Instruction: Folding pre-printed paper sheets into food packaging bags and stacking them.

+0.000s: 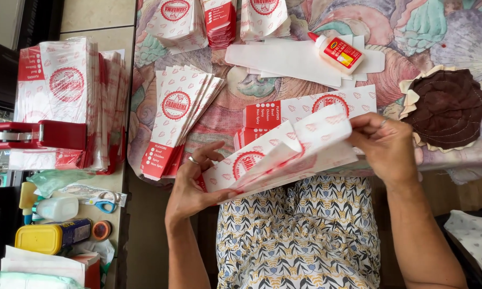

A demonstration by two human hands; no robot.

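Printed paper bag (284,155) held over lap, just off near edge of table (412,32). Left hand (193,184) pinches bottom end, right hand (385,142) clamps open end, so paper stays stretched. Glue bottle (338,52) lies on white sheets (284,59) near far edge; fanned bags (179,118) near left edge.

- One view only: head cam, worn on you, looking steeply down over your lap to the table (316,21).
- Faces fwd; table's far side at frame top, your patterned dress (300,241) at bottom.
- Close range: both forearms enter from bottom edge, hands mid-frame.
- Side shelf w/ red stapler (37,135) at left edge.
- No 2nd view, so no overlap.
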